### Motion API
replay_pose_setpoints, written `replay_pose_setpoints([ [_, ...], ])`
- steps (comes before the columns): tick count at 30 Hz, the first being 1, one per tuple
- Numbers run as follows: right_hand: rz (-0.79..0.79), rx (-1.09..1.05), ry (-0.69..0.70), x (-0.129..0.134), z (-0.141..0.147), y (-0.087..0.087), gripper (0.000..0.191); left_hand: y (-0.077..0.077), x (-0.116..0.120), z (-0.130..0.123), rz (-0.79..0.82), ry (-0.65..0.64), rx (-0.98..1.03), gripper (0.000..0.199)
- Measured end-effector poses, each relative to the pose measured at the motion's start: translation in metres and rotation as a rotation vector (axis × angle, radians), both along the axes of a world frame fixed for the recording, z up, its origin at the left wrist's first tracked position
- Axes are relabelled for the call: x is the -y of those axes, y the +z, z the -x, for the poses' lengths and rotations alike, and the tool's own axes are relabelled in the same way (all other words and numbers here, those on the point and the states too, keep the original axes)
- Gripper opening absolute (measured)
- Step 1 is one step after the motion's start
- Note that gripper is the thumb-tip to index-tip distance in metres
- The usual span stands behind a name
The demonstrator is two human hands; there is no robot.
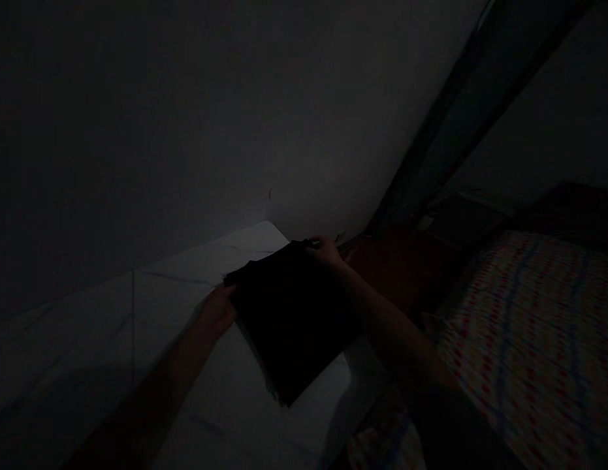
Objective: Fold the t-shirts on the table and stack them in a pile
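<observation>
A black folded garment (294,320), roughly square, lies at a slant on the white marble-patterned table (176,339). A thin pale edge shows under its left side, perhaps another layer of cloth. My left hand (220,310) grips its far left corner, the fingers closed and partly hidden by the fabric. At the far right corner, my right hand (326,251) pinches the edge between thumb and fingers. The view is very dark, so folds in the black fabric do not show.
Behind the table rises a plain wall (210,130). To the right is a bed with a red-and-blue patterned cover (533,326), with a reddish floor (396,261) before it. A dark curtain-like strip (445,111) slants down the upper right.
</observation>
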State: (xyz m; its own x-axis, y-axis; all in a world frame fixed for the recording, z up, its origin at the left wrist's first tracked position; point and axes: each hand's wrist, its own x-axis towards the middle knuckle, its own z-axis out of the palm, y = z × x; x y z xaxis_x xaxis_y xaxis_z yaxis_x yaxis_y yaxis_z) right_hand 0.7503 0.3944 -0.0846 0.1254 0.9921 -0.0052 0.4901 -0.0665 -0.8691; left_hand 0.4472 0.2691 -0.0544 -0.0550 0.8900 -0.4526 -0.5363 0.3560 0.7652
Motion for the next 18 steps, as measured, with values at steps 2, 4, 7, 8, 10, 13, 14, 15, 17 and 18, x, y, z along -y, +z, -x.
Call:
replay_pose_setpoints([
  [2,-0.020,0.056,0.009,0.005,-0.001,0.003,0.040,-0.003,-0.003,0.000,-0.044,0.019,-0.091,0.027],
  [4,-0.063,0.105,0.018,0.017,0.000,0.008,0.047,-0.003,-0.001,-0.001,-0.120,0.090,-0.333,0.036],
  [7,-0.254,0.335,0.205,0.052,0.003,0.015,0.062,0.001,0.013,-0.012,-0.444,0.216,-1.044,0.056],
  [8,-0.330,0.450,0.310,0.067,0.003,0.016,0.066,0.002,0.020,-0.019,-0.616,0.143,-1.292,0.060],
  [10,-0.410,0.666,0.511,0.098,0.002,0.016,0.072,0.001,0.035,-0.035,-0.963,-0.239,-1.646,0.059],
  [13,-0.301,0.830,0.656,0.139,-0.009,0.015,0.077,-0.006,0.051,-0.056,-1.191,-0.799,-1.828,0.052],
  [14,-0.261,0.854,0.663,0.150,-0.015,0.014,0.078,-0.009,0.054,-0.062,-1.196,-0.872,-1.858,0.052],
  [15,-0.240,0.866,0.650,0.160,-0.021,0.014,0.079,-0.011,0.055,-0.066,-1.189,-0.901,-1.878,0.053],
  [17,-0.236,0.877,0.604,0.176,-0.033,0.015,0.080,-0.014,0.058,-0.072,-1.196,-0.891,-1.887,0.057],
  [18,-0.233,0.881,0.587,0.183,-0.037,0.015,0.080,-0.014,0.059,-0.074,-1.209,-0.875,-1.881,0.058],
])
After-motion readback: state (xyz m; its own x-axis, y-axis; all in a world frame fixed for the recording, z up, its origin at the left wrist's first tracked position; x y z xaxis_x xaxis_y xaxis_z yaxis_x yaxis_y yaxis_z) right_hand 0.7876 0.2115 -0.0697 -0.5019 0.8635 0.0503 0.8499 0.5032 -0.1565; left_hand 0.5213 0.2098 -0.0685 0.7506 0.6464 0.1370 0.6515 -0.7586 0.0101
